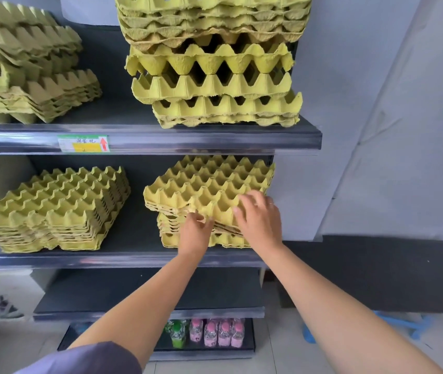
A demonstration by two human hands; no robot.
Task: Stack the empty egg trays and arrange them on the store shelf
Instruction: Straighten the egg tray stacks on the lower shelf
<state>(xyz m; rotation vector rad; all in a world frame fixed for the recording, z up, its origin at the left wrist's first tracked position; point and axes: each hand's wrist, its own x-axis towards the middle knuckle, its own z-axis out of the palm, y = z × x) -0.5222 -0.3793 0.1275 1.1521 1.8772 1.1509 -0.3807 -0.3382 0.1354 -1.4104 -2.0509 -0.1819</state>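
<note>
Yellow-green egg trays fill a dark store shelf unit. On the middle shelf (134, 257) at the right stands a stack of trays (204, 184) whose upper trays sit askew over the lower ones. My left hand (194, 233) pinches the front edge of those upper trays with curled fingers. My right hand (259, 217) lies on top of the stack's front right corner, fingers spread and straight. A neat stack of trays (53, 209) stands at the left of the same shelf.
The upper shelf (161, 136) holds an uneven tall stack of trays (215, 66) at the right and a messy pile (26, 68) at the left. A lower shelf (147, 292) lies below. Bottles (215, 333) stand at the bottom. A grey wall is to the right.
</note>
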